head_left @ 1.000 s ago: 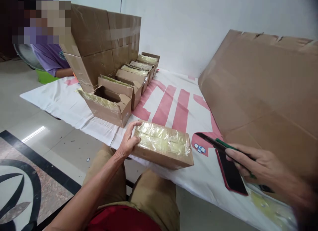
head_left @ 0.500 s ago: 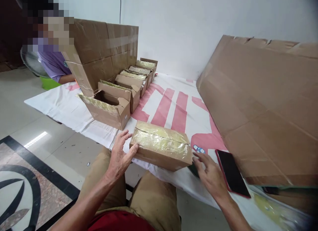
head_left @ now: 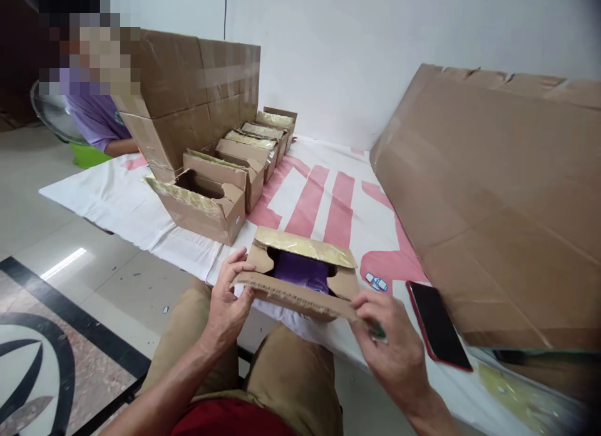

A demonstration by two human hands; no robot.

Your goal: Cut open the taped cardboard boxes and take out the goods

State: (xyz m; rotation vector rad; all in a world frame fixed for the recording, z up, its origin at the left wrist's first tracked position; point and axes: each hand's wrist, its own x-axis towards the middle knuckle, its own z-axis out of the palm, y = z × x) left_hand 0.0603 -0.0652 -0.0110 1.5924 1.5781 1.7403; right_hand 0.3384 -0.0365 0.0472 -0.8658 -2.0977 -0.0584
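A small cardboard box [head_left: 300, 304] sits at the table's near edge with its top parted, yellowish tape along its far flap [head_left: 305, 245]. Inside lies a purple item [head_left: 300, 272] with faint lettering. My left hand [head_left: 230, 301] is closed on the box's left end, thumb at the near flap and fingers by the corner. At the other end, my right hand [head_left: 387, 342] pinches the near flap [head_left: 295, 296], which is tilted toward me. A small green thing [head_left: 377, 331] shows in the right palm, mostly hidden by the fingers.
Several opened boxes [head_left: 211, 201] stand in a row at the left, before a tall cardboard panel [head_left: 188, 79]. Another large panel [head_left: 507, 204] leans at the right. A phone [head_left: 439, 326] lies beside my right hand. A person in a purple sleeve [head_left: 94, 117] sits behind the left panel.
The taped box top has come open, uncovering the purple item. My right hand has moved from beside the box onto its near flap, while my left hand stays at the left end.
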